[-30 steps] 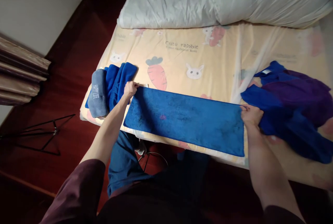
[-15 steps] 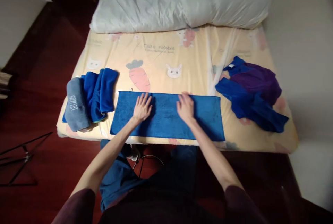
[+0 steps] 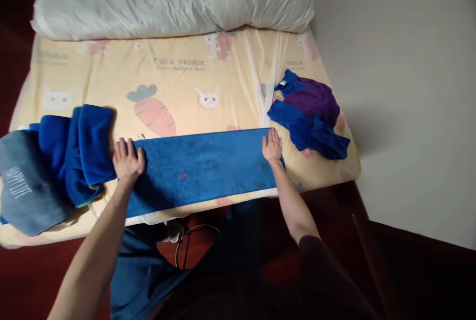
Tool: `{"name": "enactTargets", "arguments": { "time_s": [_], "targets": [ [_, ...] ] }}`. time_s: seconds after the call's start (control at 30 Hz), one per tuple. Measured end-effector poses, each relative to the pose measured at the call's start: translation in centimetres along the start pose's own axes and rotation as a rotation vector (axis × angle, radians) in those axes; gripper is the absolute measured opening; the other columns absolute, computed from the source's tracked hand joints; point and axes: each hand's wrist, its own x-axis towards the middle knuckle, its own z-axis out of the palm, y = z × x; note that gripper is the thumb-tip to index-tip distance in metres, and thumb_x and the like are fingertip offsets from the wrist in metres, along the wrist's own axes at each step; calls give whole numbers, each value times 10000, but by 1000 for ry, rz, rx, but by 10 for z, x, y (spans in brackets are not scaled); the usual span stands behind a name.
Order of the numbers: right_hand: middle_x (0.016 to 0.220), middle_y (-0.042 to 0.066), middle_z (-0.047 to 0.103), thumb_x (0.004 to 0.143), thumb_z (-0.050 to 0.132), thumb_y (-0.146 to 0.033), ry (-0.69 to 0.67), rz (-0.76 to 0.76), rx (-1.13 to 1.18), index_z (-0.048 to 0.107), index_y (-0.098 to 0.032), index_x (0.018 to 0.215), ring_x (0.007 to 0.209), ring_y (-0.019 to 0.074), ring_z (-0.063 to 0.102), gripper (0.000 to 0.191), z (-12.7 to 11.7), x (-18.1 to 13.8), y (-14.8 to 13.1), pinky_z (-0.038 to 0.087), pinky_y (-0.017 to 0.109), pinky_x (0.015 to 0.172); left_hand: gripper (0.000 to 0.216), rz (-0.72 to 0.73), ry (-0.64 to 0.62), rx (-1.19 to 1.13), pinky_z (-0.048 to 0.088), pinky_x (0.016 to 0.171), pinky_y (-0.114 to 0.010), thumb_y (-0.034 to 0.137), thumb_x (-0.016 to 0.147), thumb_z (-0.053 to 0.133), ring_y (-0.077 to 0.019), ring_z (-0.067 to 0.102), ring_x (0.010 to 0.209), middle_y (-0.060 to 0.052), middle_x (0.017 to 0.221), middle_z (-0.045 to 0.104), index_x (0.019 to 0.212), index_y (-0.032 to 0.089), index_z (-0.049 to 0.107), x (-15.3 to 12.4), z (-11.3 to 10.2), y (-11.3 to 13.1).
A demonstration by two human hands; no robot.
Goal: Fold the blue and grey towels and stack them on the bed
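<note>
A blue towel (image 3: 201, 161) lies flat in a long strip along the front edge of the bed. At its left end, my left hand (image 3: 128, 160) rests with the fingers apart and holds nothing. My right hand (image 3: 272, 146) lies flat over the towel's right end, fingers stretched out. Just left of my left hand are folded blue cloths (image 3: 95, 141), and a grey-blue folded towel (image 3: 26, 186) with white "HAPPY LIFE" lettering lies against them. Beyond my right hand sits a crumpled heap of blue cloth (image 3: 316, 134) with a purple cloth (image 3: 314, 96) in it.
The bed has a yellow sheet (image 3: 238, 106) printed with rabbits and carrots. A thick pale grey-white bedding roll (image 3: 178, 0) spans its far side. A plain wall (image 3: 401, 87) stands to the right. Below the bed edge are my legs and a thin metal ring (image 3: 199, 225).
My hands have slid apart from the towel's middle to its two ends. The camera view has shifted right, so the bed and cloths appear farther left.
</note>
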Motion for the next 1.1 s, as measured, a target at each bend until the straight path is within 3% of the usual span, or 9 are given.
{"name": "enactTargets", "arguments": {
  "time_s": [0.13,0.27,0.37,0.43,0.53,0.67,0.77,0.93,1.1],
  "targets": [
    [1734,77,235,1092,87,-539,29,23,13,245,-113,1662,1606,254,173,729,-4,9,31,70,477,1320,724,-8,35,43,178,1290,-562,459,1055,361,-363,179,1600,-240,1710,212,1617,7,304,8,3,-16],
    [1747,29,193,1094,117,-455,-48,79,-7,207,-162,1676,1618,231,108,657,-10,7,20,34,502,1323,723,-16,16,55,176,1291,-568,449,1060,368,-367,168,1600,-245,1711,198,1618,-4,285,10,5,-14],
    [1743,90,193,1095,205,-401,-121,123,9,217,-94,1660,1616,281,75,643,-28,11,4,-17,574,1296,745,-50,-30,36,138,1292,-609,450,1061,360,-391,118,1607,-277,1707,171,1606,-50,274,9,-9,-1],
    [1733,159,191,1089,282,-378,-101,86,-5,239,-3,1630,1610,321,68,660,-40,9,-17,-45,596,1278,740,-13,-34,5,81,1296,-633,439,1064,352,-387,63,1616,-270,1716,132,1606,-58,266,3,-21,20],
    [1727,201,175,1089,306,-343,-2,-120,-35,284,64,1598,1610,330,89,652,-38,-18,-70,-29,569,1289,698,152,-27,-58,35,1321,-593,408,1070,347,-321,11,1630,-201,1738,110,1632,4,260,-25,-26,71],
    [1734,143,192,1097,297,-362,-75,-441,-28,315,-14,1623,1623,294,99,631,4,-97,-149,21,532,1313,625,341,-178,-93,60,1348,-499,362,1062,330,-245,3,1629,-133,1738,142,1617,76,362,-85,3,144],
    [1732,110,212,1093,302,-374,-180,-460,-14,310,-65,1639,1626,248,125,627,34,-144,-180,28,502,1325,620,359,-260,-72,115,1334,-531,323,1052,306,-263,101,1624,-153,1714,231,1606,54,371,-120,33,172],
    [1736,93,195,1094,301,-401,-190,-452,-3,265,-89,1657,1630,216,110,645,42,-152,-183,34,486,1331,628,367,-236,-67,115,1322,-551,329,1046,316,-279,165,1617,-148,1713,233,1620,79,355,-127,49,173],
    [1735,63,193,1103,279,-455,-179,-458,-6,269,-124,1661,1622,209,157,649,20,-142,-137,73,452,1332,635,305,-230,-42,134,1318,-543,346,1040,337,-279,146,1621,-126,1728,204,1637,132,347,-129,21,133]
  ]
}}
